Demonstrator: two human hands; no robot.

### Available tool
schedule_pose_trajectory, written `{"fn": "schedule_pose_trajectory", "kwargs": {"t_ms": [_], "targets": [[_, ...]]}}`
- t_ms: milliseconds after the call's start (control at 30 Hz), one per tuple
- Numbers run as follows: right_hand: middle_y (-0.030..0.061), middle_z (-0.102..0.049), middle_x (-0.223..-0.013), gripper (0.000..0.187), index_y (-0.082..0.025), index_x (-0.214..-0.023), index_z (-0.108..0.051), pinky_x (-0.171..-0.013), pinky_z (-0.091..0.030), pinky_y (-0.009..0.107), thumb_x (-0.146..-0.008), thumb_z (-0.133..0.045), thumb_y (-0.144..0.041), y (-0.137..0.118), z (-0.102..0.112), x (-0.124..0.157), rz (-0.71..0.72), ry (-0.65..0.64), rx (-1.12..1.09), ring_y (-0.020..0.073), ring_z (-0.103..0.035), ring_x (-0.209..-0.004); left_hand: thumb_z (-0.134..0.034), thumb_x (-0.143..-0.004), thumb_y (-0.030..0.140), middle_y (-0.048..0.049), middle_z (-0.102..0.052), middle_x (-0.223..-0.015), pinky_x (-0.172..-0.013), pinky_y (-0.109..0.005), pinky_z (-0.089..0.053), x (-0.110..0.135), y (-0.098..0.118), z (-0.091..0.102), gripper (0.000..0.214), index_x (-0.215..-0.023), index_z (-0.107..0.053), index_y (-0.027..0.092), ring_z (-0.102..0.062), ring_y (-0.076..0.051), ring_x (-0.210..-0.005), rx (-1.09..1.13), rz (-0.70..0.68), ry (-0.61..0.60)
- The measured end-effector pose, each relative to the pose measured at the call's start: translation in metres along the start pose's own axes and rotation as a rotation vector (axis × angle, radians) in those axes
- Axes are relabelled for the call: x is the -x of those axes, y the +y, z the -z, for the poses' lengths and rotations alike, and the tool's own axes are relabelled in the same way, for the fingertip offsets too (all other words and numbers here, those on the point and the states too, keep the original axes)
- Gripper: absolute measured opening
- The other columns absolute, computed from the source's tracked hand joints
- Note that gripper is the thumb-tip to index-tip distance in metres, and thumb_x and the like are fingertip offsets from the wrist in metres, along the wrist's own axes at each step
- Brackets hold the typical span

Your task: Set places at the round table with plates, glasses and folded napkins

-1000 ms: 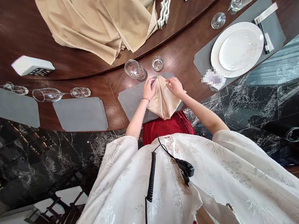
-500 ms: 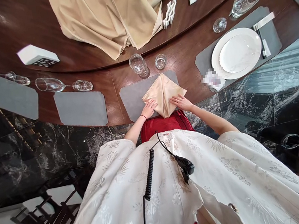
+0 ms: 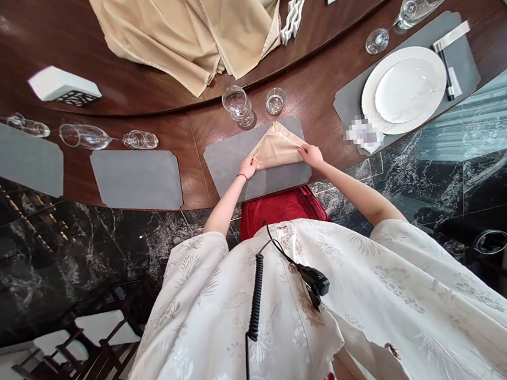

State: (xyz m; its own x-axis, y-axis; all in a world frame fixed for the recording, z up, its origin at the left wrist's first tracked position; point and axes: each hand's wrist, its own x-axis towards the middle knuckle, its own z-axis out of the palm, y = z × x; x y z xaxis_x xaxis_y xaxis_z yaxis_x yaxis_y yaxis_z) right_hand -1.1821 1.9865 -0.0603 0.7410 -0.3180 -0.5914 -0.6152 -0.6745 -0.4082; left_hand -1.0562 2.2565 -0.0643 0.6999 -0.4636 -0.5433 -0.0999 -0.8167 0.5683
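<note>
A beige cloth napkin [image 3: 276,148], folded into a triangle with its peak pointing away from me, lies over the grey placemat [image 3: 227,156] in front of me. My left hand [image 3: 248,167] pinches the napkin's left corner. At the opposite corner, my right hand [image 3: 311,155] grips the cloth between thumb and fingers. The napkin's straight lower edge runs between my two hands. Just beyond the placemat stand a stemmed glass [image 3: 236,104] and a small tumbler [image 3: 275,100].
A large beige cloth [image 3: 182,28] is spread on the raised table centre, beside white wavy rests [image 3: 293,16]. To the right, a white plate [image 3: 410,86] sits on another placemat. Glasses [image 3: 89,136] lie on their sides at left, near a white box [image 3: 64,86].
The napkin has gone from a diamond with a centre seam to a triangle, its near point folded up or under. My hands, flat on it before, now pinch its two side corners.
</note>
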Motion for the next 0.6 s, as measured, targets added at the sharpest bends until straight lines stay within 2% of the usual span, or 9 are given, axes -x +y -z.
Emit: {"fn": "schedule_pose_trajectory", "kwargs": {"t_ms": [67,133,233,300,367,467,533,600], "targets": [[0.0162,-0.075,-0.097,0.034,-0.021,-0.082,-0.067,-0.090,-0.055,0.043,-0.101,-0.049,-0.042,-0.004,0.004,-0.015,-0.053,-0.023,-0.014,0.0329,-0.068,-0.096,-0.054,-0.095,0.017,-0.0016,-0.059,-0.066,-0.082,-0.032,-0.051,-0.015,0.004,0.003,0.032,-0.065,-0.047,0.023,-0.061,-0.019,-0.073,0.006,0.062,-0.010],[0.0183,-0.074,-0.100,0.029,-0.019,-0.085,-0.070,-0.093,-0.055,0.046,-0.099,-0.053,-0.039,-0.006,0.005,-0.026,-0.114,-0.050,-0.032,0.0342,-0.068,-0.100,-0.054,-0.094,0.015,-0.0038,-0.063,-0.070,-0.084,-0.034,-0.052,-0.028,0.010,0.003,0.027,-0.068,-0.052,0.022,-0.062,-0.020,-0.076,0.014,0.058,0.007],[0.0216,-0.073,-0.103,0.026,-0.015,-0.094,-0.073,-0.096,-0.055,0.051,-0.096,-0.057,-0.036,-0.009,0.002,-0.034,-0.177,-0.035,-0.088,0.0360,-0.067,-0.104,-0.053,-0.092,0.013,-0.0092,-0.074,-0.092,-0.092,-0.036,-0.053,-0.043,0.023,0.000,0.014,-0.088,-0.064,0.020,-0.067,-0.023,-0.090,0.051,0.011,0.059],[0.0221,-0.073,-0.104,0.026,-0.015,-0.102,-0.074,-0.097,-0.054,0.054,-0.094,-0.060,-0.036,-0.013,0.000,-0.036,-0.180,-0.004,-0.123,0.0370,-0.066,-0.106,-0.054,-0.092,0.013,-0.0120,-0.076,-0.106,-0.097,-0.038,-0.052,-0.049,0.034,-0.002,0.018,-0.103,-0.067,0.018,-0.069,-0.025,-0.099,0.066,-0.008,0.068],[0.0205,-0.072,-0.106,0.030,-0.016,-0.112,-0.072,-0.098,-0.053,0.055,-0.093,-0.061,-0.036,-0.019,-0.002,-0.038,-0.112,0.047,-0.157,0.0368,-0.064,-0.107,-0.057,-0.091,0.013,-0.0137,-0.075,-0.117,-0.101,-0.041,-0.051,-0.052,0.045,-0.003,0.025,-0.113,-0.068,0.018,-0.068,-0.026,-0.107,0.067,-0.034,0.074],[0.0166,-0.071,-0.112,0.038,-0.018,-0.126,-0.066,-0.101,-0.052,0.053,-0.094,-0.056,-0.036,-0.030,-0.002,-0.043,0.070,0.134,-0.193,0.0341,-0.062,-0.109,-0.058,-0.090,0.013,-0.0146,-0.073,-0.126,-0.106,-0.044,-0.048,-0.052,0.058,-0.003,0.030,-0.118,-0.067,0.019,-0.065,-0.028,-0.116,0.041,-0.121,0.114],[0.0155,-0.070,-0.114,0.040,-0.018,-0.130,-0.063,-0.104,-0.050,0.053,-0.095,-0.052,-0.033,-0.036,-0.003,-0.045,0.144,0.153,-0.171,0.0330,-0.060,-0.111,-0.057,-0.093,0.014,-0.0146,-0.073,-0.122,-0.109,-0.046,-0.045,-0.050,0.061,-0.002,0.024,-0.112,-0.070,0.020,-0.063,-0.029,-0.119,-0.020,-0.216,0.113],[0.0154,-0.069,-0.112,0.036,-0.018,-0.126,-0.065,-0.107,-0.046,0.056,-0.095,-0.050,-0.029,-0.036,-0.004,-0.044,0.195,0.150,-0.110,0.0335,-0.057,-0.113,-0.055,-0.097,0.017,-0.0142,-0.073,-0.114,-0.112,-0.048,-0.042,-0.048,0.058,-0.001,0.017,-0.100,-0.071,0.021,-0.062,-0.029,-0.119,-0.103,-0.323,0.051]]}}
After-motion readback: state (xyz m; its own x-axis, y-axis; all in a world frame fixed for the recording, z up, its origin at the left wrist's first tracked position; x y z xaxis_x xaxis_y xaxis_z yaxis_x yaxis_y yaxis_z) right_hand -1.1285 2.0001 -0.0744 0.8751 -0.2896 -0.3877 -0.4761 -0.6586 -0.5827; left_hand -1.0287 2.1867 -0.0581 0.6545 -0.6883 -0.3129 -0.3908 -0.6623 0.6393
